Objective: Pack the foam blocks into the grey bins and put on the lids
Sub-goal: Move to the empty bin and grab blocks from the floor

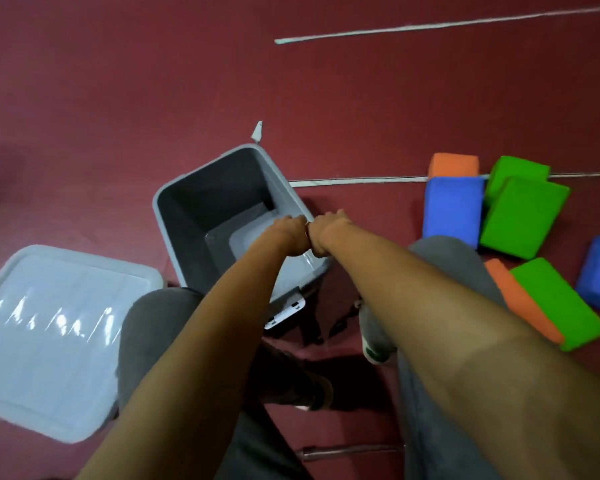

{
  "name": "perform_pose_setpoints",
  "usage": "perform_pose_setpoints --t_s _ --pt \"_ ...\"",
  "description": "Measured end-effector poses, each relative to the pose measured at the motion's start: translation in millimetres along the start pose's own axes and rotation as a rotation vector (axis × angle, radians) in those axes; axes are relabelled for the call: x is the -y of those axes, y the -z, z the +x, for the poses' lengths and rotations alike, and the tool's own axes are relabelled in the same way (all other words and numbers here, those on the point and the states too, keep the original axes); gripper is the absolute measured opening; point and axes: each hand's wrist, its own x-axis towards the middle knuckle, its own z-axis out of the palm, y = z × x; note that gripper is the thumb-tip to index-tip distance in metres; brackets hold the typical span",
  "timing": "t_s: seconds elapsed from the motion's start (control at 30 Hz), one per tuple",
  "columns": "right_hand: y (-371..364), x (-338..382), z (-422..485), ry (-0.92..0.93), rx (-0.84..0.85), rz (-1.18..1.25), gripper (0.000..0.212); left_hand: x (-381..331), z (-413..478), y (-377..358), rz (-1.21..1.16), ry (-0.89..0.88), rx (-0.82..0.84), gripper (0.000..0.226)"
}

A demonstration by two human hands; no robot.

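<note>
We've got our left hand [288,232] and right hand [326,233] knuckle to knuckle, both with fingers curled over the right-side rim of the open grey bin [187,233], with its lid [49,341] lying flat to the bin's left and the foam blocks [523,216] piled loose on the floor [118,98] to its right.

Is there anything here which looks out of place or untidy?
The foam blocks lie in a loose heap on the floor right of the grey bin, some leaning on one another. The lid lies off, on the floor at left. A torn bit of white tape sticks out at the bin's far corner.
</note>
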Motion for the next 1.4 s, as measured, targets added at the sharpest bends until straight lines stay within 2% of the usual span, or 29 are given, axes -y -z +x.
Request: perform_pose_setpoints --t_s 0.07,0.23,0.37,0.57,0.87,1.0,1.1,1.27,1.4 --pt "2.2 -30.7 -11.2 -0.067 -0.030 0.022 0.059 -31.4 6.3 17.0 0.050 -0.077 -0.047 0.046" --pt "-10.9 -114.5 -38.2 -0.217 -0.029 0.143 0.068 -118.0 31.2 40.8 0.115 -0.188 -0.016 0.059" --pt "-32.5 -178.0 -54.4 -0.345 0.003 0.207 0.069 -182.3 56.6 46.3 0.138 -0.290 -0.067 0.089" --pt "-83.6 -266.0 -44.5 -0.464 -0.023 0.343 0.068 -271.4 90.9 43.8 0.196 -0.427 -0.066 0.074" --pt "-164.4 -397.0 15.6 -0.517 -0.093 0.314 0.067 -360.4 194.9 19.2 0.269 -0.521 -0.056 0.089" --pt "-186.9 -447.2 47.9 -0.531 -0.062 0.259 0.065 -391.4 258.2 0.2 0.302 -0.528 -0.019 0.089" --pt "-203.7 -479.5 80.3 -0.538 -0.064 0.272 0.076 -408.3 306.7 -9.7 0.290 -0.511 0.010 0.094" --pt "-233.2 -527.7 134.2 -0.586 -0.034 0.287 0.126 -421.9 376.9 -26.4 0.238 -0.473 0.029 0.103" --pt "-254.8 -545.2 166.7 -0.577 0.034 0.266 0.143 -420.8 412.8 -47.6 0.213 -0.392 0.096 0.121"
